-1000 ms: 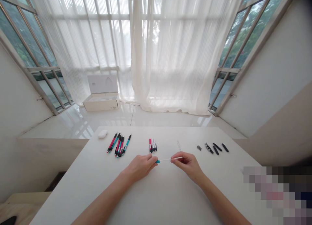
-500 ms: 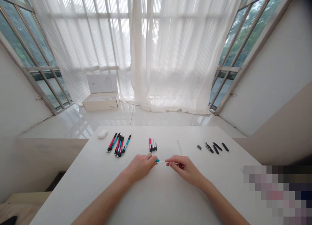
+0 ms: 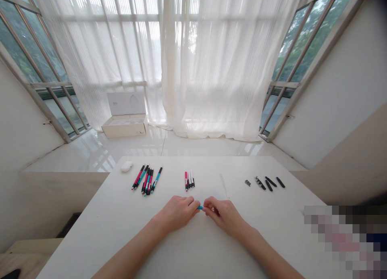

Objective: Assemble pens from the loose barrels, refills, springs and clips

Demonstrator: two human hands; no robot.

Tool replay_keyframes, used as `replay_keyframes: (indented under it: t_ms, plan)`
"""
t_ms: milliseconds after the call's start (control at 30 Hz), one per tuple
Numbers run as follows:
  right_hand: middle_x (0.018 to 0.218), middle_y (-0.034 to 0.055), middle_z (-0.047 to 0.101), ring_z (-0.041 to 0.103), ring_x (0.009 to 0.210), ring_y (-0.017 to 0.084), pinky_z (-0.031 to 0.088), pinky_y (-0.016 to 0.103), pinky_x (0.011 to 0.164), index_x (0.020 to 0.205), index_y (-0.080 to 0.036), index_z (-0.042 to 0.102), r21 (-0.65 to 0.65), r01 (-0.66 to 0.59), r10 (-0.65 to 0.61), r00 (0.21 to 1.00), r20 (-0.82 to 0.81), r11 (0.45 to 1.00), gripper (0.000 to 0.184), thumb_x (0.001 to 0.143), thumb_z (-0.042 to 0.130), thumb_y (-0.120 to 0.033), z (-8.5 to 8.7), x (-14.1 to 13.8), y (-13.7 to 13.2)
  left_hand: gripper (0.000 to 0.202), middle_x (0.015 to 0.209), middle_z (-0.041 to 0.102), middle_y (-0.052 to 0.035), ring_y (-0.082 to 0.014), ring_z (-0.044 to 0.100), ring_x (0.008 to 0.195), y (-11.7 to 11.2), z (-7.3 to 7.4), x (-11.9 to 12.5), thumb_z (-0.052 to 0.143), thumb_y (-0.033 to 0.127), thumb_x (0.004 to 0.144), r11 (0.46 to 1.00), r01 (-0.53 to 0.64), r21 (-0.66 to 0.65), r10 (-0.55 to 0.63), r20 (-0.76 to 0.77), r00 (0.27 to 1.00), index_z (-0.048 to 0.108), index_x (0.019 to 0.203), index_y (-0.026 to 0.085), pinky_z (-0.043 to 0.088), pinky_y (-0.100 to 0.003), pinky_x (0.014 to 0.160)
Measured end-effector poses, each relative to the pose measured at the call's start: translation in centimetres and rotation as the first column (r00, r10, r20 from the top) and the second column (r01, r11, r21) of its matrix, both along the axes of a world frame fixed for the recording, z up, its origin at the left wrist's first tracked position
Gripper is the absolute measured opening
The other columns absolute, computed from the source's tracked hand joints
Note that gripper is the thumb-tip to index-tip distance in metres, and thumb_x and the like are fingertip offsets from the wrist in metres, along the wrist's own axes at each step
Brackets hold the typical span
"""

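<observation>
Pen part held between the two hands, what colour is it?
Teal; the short pen barrel shows best in the head view.

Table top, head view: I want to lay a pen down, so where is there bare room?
Bare tabletop lies left of the left hand, below the bunch of pens, and also right of the right hand, below the black parts. It is crowded between the hands, around the teal pen part, and at the bunch of pens.

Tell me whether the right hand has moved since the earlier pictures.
Yes: the right hand has shifted left and toward the person, judged against the middle bunch of pens.
</observation>
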State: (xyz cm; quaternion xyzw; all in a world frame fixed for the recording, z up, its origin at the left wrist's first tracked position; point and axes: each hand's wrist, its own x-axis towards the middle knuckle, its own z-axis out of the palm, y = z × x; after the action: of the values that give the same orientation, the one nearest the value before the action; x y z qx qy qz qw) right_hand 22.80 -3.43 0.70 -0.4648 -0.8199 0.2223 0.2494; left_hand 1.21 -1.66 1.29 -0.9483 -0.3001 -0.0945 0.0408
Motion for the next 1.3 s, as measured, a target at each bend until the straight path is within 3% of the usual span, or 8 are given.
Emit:
replay_keyframes:
  t_ms: [167, 267, 367, 500, 700, 900, 1300]
  plan:
    - [0.076, -0.0012, 0.071, 0.06, 0.062, 0.014, 0.042, 0.024, 0.061, 0.093, -0.025, 0.055, -0.096, -0.061, 0.057, 0.997, -0.047, 0.994, 0.013, 0.091, 0.043, -0.029, 0.4, -0.3, -0.3, 0.011, 0.083, 0.057, -0.001, -0.0155, 0.059, 0.07, -0.2, 0.2, 0.1, 0.038, 0.02, 0.097, 0.999, -0.005, -0.032, 0.004, -0.038, 0.999, 0.047, 0.101, 0.022, 0.042, -0.024, 0.057]
    - [0.083, -0.0005, 0.073, 0.058, 0.06, 0.014, 0.042, 0.026, 0.061, 0.103, -0.026, 0.053, -0.117, -0.049, 0.043, 0.998, -0.054, 0.992, 0.017, 0.088, 0.05, -0.033, 0.6, 0.0, -0.3, 0.011, 0.084, 0.056, -0.0008, -0.0154, 0.059, 0.072, -0.2, 0.3, 0.1, 0.039, 0.021, 0.096, 0.997, -0.038, -0.063, 0.036, -0.034, 0.999, 0.046, 0.104, 0.023, 0.041, -0.023, 0.057]
    - [0.086, 0.0015, 0.072, 0.056, 0.056, 0.013, 0.043, 0.026, 0.06, 0.104, -0.025, 0.056, -0.066, -0.012, 0.01, 0.999, -0.034, 0.998, 0.021, 0.086, 0.053, -0.036, 0.9, 0.6, -0.1, 0.012, 0.083, 0.056, 0.0001, -0.0151, 0.06, 0.073, 0.0, 0.2, -0.1, 0.038, 0.025, 0.098, 0.994, -0.076, -0.083, 0.075, -0.01, 0.997, 0.044, 0.108, 0.024, 0.039, -0.022, 0.055]
    - [0.076, 0.0026, 0.07, 0.056, 0.058, 0.014, 0.042, 0.026, 0.058, 0.093, -0.023, 0.064, 0.022, 0.021, -0.021, 1.0, -0.022, 1.0, 0.022, 0.091, 0.044, -0.032, 1.1, 1.3, 0.2, 0.012, 0.081, 0.055, 0.0015, -0.0147, 0.06, 0.072, 0.4, 0.0, -0.2, 0.036, 0.027, 0.099, 0.991, -0.103, -0.083, 0.105, 0.009, 0.994, 0.043, 0.108, 0.026, 0.035, -0.021, 0.052]
    - [0.076, 0.0014, 0.071, 0.06, 0.062, 0.014, 0.044, 0.026, 0.061, 0.09, -0.024, 0.067, 0.045, -0.009, 0.013, 0.997, -0.072, 0.999, 0.023, 0.092, 0.046, -0.032, 0.8, 1.2, 0.3, 0.013, 0.08, 0.054, 0.0021, -0.0136, 0.059, 0.068, 0.4, -0.2, -0.2, 0.036, 0.03, 0.099, 0.986, -0.126, -0.106, 0.128, 0.01, 0.992, 0.043, 0.108, 0.027, 0.035, -0.02, 0.052]
    - [0.079, 0.0029, 0.072, 0.062, 0.067, 0.016, 0.044, 0.026, 0.063, 0.09, -0.024, 0.066, 0.093, -0.02, 0.024, 0.999, -0.041, 0.996, 0.026, 0.093, 0.042, -0.031, 0.5, 1.0, 0.1, 0.012, 0.079, 0.054, 0.0026, -0.013, 0.058, 0.064, 0.4, -0.2, -0.3, 0.037, 0.03, 0.098, 0.988, -0.11, -0.112, 0.111, 0.006, 0.994, 0.043, 0.108, 0.027, 0.034, -0.02, 0.05]
    - [0.062, 0.0014, 0.065, 0.055, 0.05, 0.013, 0.036, 0.025, 0.053, 0.081, -0.022, 0.062, 0.216, 0.125, -0.128, 0.992, -0.002, 0.968, 0.026, 0.094, 0.043, -0.035, -0.3, -0.3, -0.2, 0.014, 0.08, 0.056, 0.0018, -0.0146, 0.06, 0.071, 0.4, -0.3, -0.2, 0.032, 0.026, 0.099, 0.992, -0.091, -0.087, 0.095, 0.044, 0.994, 0.042, 0.109, 0.025, 0.035, -0.021, 0.052]
